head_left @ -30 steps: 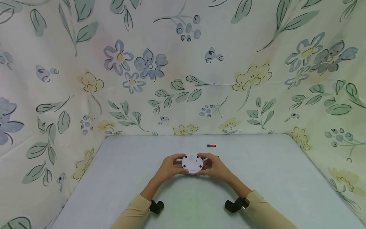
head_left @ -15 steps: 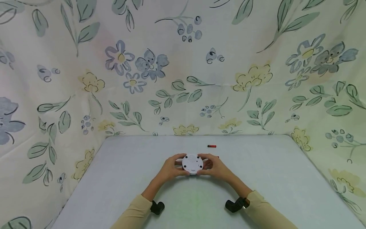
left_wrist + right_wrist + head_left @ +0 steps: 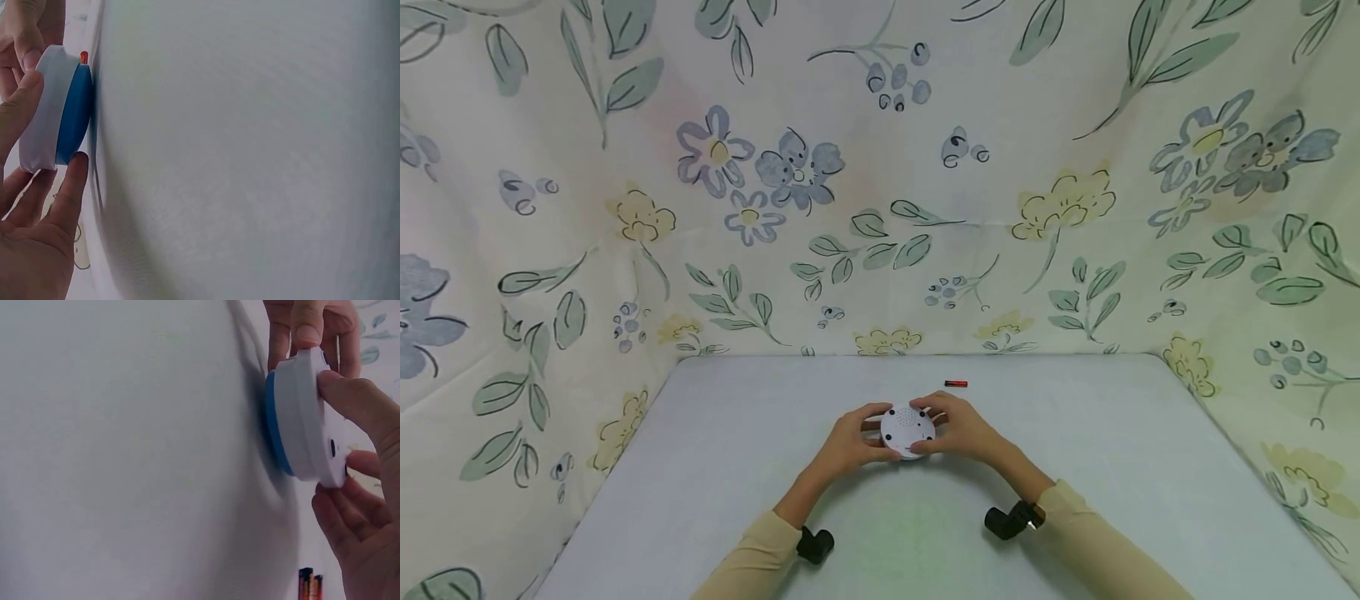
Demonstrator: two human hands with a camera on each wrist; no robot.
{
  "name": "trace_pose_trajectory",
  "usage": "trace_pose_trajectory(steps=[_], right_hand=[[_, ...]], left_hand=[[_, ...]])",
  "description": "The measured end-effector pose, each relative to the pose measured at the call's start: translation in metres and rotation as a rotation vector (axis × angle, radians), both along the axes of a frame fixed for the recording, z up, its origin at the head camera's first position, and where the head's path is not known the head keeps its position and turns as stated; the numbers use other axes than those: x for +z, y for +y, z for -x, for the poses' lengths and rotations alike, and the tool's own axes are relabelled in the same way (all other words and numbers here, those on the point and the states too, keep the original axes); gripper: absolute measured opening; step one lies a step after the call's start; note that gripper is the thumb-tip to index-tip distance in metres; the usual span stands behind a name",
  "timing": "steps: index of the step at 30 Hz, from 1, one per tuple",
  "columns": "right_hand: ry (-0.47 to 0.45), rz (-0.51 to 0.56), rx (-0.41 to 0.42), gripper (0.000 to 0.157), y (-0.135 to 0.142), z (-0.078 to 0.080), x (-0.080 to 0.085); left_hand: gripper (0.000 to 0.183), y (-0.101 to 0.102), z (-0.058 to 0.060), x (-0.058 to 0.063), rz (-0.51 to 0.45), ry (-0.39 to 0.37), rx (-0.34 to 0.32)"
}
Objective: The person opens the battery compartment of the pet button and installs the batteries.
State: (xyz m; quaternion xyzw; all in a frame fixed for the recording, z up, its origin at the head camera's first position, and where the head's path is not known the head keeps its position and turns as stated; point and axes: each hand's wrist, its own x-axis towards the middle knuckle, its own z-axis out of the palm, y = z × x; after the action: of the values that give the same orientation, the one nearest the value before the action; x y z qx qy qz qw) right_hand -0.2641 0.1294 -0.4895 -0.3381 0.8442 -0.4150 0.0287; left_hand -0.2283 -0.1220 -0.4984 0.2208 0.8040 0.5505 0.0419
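Observation:
A round white device [image 3: 904,425] with a blue side has its base up, showing small dark feet and a cluster of holes. My left hand [image 3: 853,440] grips its left edge between thumb and fingers. Across from it, my right hand [image 3: 958,427] holds the right edge, thumb on the near part of the base. In the left wrist view the blue part [image 3: 75,115] faces the table; whether it touches the surface I cannot tell. Beneath the right hand in the right wrist view lie red-and-black batteries [image 3: 309,584].
One red-and-black battery [image 3: 956,383] lies behind the hands on the white-covered table [image 3: 760,400]. A flowered cloth [image 3: 880,183] hangs along the back and sides. A black wrist camera [image 3: 815,546] sits on each forearm.
My right hand has shifted slightly left and away from me, its thumb and fingers moving further over the device's base. The device has turned a little; the left hand keeps its grip.

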Motion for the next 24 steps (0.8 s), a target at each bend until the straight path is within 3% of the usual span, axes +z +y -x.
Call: trace_pose_trajectory(steps=[7, 13, 24], right_hand=[[0.009, -0.136, 0.009, 0.068, -0.004, -0.001, 0.017], [0.020, -0.200, 0.027, 0.065, -0.004, 0.002, 0.019], [-0.022, -0.087, 0.098, 0.064, 0.006, 0.007, 0.014]], left_hand=[[0.078, 0.004, 0.003, 0.002, 0.010, 0.002, -0.004], [0.078, 0.008, 0.003, 0.006, 0.039, 0.013, -0.008], [0.077, 0.011, 0.004, 0.011, 0.086, 0.030, 0.002]])
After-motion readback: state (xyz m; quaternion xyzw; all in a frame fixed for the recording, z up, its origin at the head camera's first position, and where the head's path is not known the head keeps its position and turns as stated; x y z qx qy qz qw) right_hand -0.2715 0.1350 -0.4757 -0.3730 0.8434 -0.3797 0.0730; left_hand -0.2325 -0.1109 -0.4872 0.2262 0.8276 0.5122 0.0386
